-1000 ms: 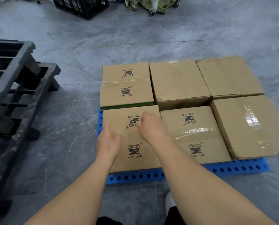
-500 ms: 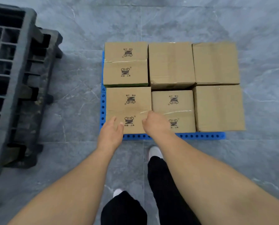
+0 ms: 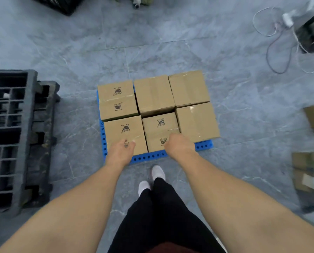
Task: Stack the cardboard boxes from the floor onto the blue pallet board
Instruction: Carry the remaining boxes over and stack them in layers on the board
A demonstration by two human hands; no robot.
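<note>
Both hands (image 3: 120, 152) have lifted off the boxes (image 3: 125, 133), each grip loosely open, empty.

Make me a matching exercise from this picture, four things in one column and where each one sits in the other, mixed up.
Column one:
1. blue pallet board
2. black plastic pallet
3. loose cables
4. white shoes

Column two:
A. far right, on the floor
B. under the six cardboard boxes
C. between the forearms, just before the board
D. at the left edge

Pairs: 1-B, 2-D, 3-A, 4-C
</note>
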